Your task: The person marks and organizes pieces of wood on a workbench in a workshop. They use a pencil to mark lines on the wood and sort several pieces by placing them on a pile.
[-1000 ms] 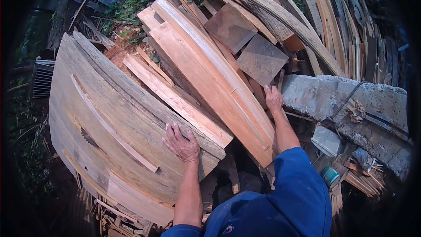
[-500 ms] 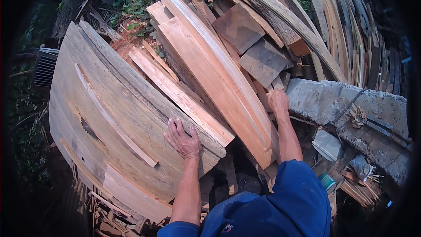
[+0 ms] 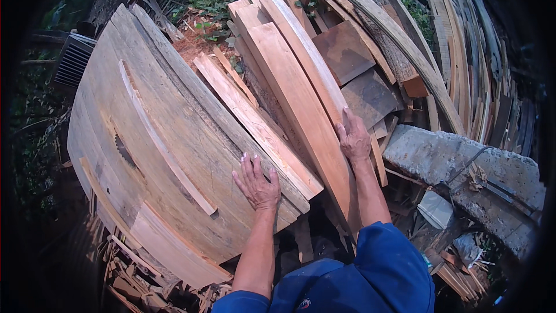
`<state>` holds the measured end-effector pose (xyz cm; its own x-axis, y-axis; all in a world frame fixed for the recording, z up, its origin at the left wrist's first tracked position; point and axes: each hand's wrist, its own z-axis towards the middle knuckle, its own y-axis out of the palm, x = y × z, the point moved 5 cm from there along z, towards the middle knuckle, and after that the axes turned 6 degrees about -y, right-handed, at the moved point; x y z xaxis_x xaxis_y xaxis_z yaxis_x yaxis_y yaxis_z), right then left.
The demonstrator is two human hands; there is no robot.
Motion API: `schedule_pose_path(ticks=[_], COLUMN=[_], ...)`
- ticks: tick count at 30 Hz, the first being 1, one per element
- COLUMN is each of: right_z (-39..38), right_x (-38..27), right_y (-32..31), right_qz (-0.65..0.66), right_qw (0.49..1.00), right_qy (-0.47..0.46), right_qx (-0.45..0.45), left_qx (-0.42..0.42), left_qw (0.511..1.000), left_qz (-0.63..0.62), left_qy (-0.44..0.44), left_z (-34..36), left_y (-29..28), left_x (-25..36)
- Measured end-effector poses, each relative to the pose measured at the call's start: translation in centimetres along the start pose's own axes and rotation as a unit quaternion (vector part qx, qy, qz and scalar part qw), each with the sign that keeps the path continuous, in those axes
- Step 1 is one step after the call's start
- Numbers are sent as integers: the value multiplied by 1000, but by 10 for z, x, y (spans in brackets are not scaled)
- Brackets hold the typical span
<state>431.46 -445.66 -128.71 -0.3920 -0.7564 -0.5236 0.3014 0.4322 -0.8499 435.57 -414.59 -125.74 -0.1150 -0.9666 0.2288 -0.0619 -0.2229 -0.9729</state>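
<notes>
My left hand lies flat on the worn wooden tabletop, fingers apart, close to its right edge. A rough pale timber runs just beyond that edge. My right hand rests on the near part of a long plank with a whitish edge, fingers stretched and thumb apart; its palm side is hidden. Left of it, a thick reddish board slopes from far left to near right. A thin light strip of wood stands beside my right wrist.
On the tabletop lie a narrow curved strip and a light board; a saw blade shows through a slot. Two dark square slabs sit beyond my right hand. A concrete beam lies at right, stacked boards behind it.
My right hand has left the small wood pieces by the concrete beam and come onto the whitish-edged plank, its fingers now stretched. My left hand stays flat on the tabletop. The whole view has shifted.
</notes>
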Motion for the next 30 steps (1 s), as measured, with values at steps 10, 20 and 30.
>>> schedule_pose_path(ticks=[10,20,30], right_z=[29,27,5], right_x=[55,64,98], right_y=[-29,-28,-39], right_qz=[-92,-25,-145], right_qw=[988,996,987], right_qy=[-123,47,69], right_qx=[-2,-74,0], left_qx=[-26,-27,-22], left_qw=[1000,1000,1000], left_qz=[-6,-11,-1], left_qy=[-11,-6,2], left_z=[2,-1,-1], left_y=[-1,1,-1], left_x=[2,2,4])
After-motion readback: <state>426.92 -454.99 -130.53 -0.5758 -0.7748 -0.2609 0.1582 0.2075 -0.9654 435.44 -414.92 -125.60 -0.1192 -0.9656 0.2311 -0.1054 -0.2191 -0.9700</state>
